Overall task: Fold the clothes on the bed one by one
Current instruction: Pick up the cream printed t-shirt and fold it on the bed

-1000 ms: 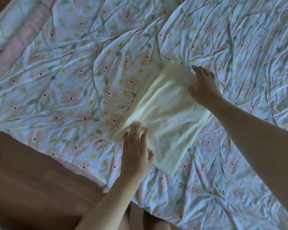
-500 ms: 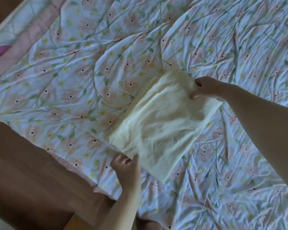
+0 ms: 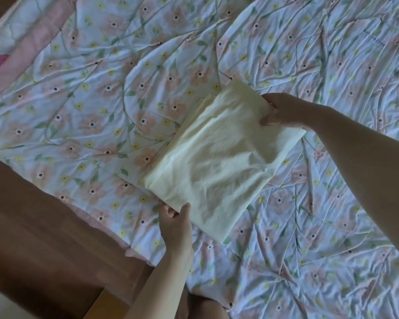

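**Both hands grasping folded pale yellow garment on bed**

Currently the folded pale yellow garment (image 3: pixel 216 162) lies as a rough rectangle on the floral bedspread (image 3: pixel 101 107), set diagonally, its long axis running from near-left to far-right. Layered edges show along its far-left side. Fabric surface is lightly wrinkled, shaded patch right of centre.

Left hand (image 3: pixel 176 229) sits at the garment's near-left corner, close to the bed's near edge. Grip: thumb on top of the cloth, fingers tucked under the corner, pinching it. Forearm comes up from the bottom of the view.

Right hand (image 3: pixel 283 109) is at the far-right corner. Grip: fingers curled over the edge, thumb on the top layer, clamped on the cloth. Right forearm enters from the right edge, crossing above the bedspread.

Bedspread is crumpled, white-blue with peach flowers and green stems. Pink border strip (image 3: pixel 32 35) runs along the far-left. Brown wooden floor (image 3: pixel 32 226) shows at near-left beside the bed. Part of the person's leg is visible at bottom centre, blurred.
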